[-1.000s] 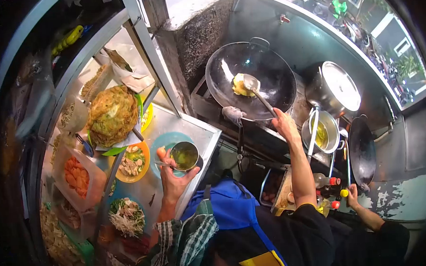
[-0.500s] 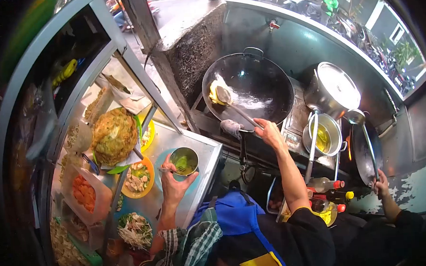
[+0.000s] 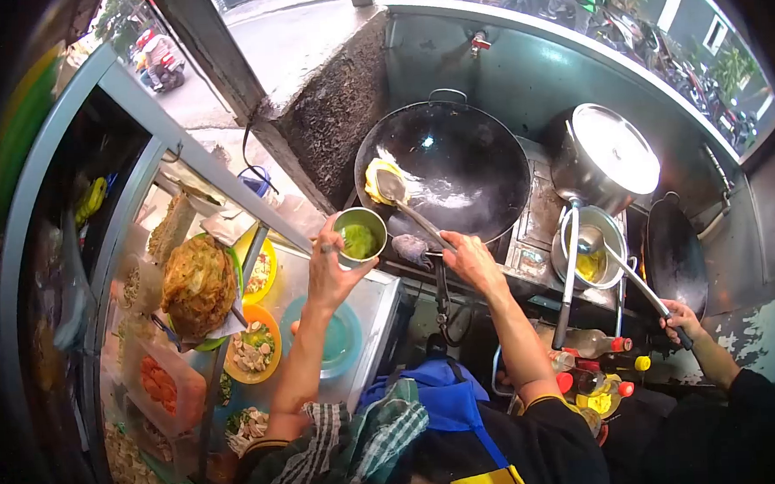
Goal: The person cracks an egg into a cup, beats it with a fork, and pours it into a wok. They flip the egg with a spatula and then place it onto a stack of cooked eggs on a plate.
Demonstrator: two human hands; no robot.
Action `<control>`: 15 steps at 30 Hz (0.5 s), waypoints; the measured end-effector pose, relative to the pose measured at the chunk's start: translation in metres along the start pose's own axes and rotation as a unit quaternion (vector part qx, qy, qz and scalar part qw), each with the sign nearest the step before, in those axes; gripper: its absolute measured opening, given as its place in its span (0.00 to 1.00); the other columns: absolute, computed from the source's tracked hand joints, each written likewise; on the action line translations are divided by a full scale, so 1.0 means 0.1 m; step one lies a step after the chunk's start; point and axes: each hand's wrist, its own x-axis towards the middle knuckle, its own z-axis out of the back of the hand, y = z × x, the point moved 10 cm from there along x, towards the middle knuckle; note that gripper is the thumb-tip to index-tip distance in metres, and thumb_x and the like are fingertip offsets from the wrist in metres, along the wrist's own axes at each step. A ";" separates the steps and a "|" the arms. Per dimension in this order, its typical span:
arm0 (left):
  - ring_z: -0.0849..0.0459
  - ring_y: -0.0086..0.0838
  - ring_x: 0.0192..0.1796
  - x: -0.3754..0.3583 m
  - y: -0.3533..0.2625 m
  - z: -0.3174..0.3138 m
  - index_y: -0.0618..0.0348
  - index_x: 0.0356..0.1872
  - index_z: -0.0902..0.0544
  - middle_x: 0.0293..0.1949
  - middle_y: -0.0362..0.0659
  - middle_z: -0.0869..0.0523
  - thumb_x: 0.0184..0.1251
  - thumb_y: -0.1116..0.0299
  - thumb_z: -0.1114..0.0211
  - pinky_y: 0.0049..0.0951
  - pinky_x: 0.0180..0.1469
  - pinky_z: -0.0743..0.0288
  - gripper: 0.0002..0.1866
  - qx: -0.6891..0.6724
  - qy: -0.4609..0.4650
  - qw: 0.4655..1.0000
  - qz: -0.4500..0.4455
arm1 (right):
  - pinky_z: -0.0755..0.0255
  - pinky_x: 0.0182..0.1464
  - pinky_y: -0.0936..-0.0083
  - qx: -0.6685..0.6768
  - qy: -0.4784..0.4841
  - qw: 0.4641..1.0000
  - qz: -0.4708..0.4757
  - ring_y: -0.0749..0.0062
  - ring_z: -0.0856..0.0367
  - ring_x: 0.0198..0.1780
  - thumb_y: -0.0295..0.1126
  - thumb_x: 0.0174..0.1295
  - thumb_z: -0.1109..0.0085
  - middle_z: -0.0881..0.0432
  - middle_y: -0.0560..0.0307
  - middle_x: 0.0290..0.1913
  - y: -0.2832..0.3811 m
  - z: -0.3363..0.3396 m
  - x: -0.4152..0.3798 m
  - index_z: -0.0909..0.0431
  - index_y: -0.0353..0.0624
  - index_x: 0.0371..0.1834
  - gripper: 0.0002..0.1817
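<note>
My left hand is wrapped round a metal cup with greenish contents, raised near the counter's corner by the wok. In my right hand is the handle of a ladle. The ladle's bowl rests on a pale yellow mass that looks like egg, at the left side of the black wok. A cloth-wrapped wok handle lies just below.
At right, another person's hand holds a ladle over a pot of yellow liquid. A lidded pot, bottles and a second wok stand around. Leftward are a turquoise plate, an orange food plate and a glass case.
My left hand has lifted the cup off the plate, up and right toward the wok. The egg and ladle stay together in the wok. The other person's ladle has moved into the pot.
</note>
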 end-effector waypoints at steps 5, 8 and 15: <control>0.21 0.48 0.56 0.57 -0.02 -0.36 0.54 0.50 0.34 0.63 0.55 0.25 0.44 0.62 0.15 0.46 0.60 0.27 0.38 0.010 0.018 0.997 -0.080 | 0.20 0.47 0.51 0.012 0.025 0.999 -0.035 0.40 0.15 0.45 0.30 0.60 0.38 0.14 0.37 0.40 -0.05 -0.11 0.00 0.22 0.43 0.60 0.23; 0.21 0.50 0.56 0.84 0.14 -0.70 0.53 0.51 0.35 0.58 0.51 0.23 0.45 0.63 0.16 0.47 0.60 0.28 0.37 0.020 0.063 0.995 -0.079 | 0.20 0.46 0.50 0.003 0.020 1.000 -0.021 0.40 0.15 0.44 0.31 0.60 0.38 0.14 0.39 0.41 -0.03 -0.13 -0.02 0.24 0.44 0.60 0.23; 0.22 0.50 0.58 1.35 0.30 -1.62 0.58 0.51 0.30 0.52 0.52 0.23 0.40 0.68 0.18 0.46 0.58 0.27 0.35 0.075 0.181 0.972 -0.129 | 0.22 0.38 0.45 0.008 0.008 1.000 -0.019 0.37 0.16 0.38 0.30 0.60 0.40 0.17 0.38 0.34 0.04 -0.09 -0.07 0.26 0.45 0.53 0.17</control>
